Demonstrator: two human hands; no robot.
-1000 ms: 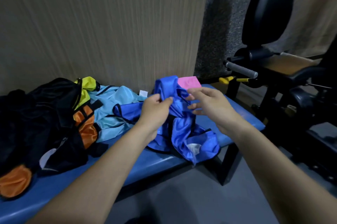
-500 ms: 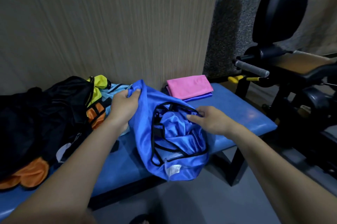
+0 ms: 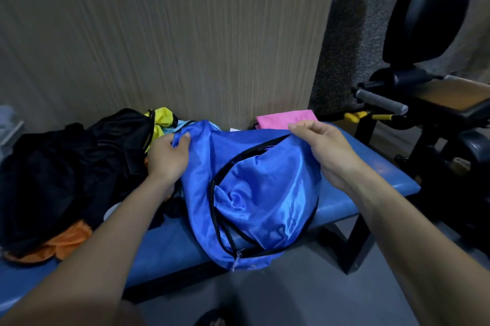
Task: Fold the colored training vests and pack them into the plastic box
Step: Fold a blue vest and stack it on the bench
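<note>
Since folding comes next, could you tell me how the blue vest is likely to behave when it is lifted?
Probably floppy: the blue vest sags between the left hand and right hand and droops over the bench edge. Its sheen suggests slippery fabric, so folds may slide. It looks light, hanging from fingertip pinches.

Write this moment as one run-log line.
left hand: grips vest corner | right hand: pinches other corner | vest: spread over bench | fold: not done

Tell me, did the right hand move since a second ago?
Yes. The right hand went outward to the right, away from the left hand, and now pinches the shiny blue vest just below the folded pink cloth.
</note>
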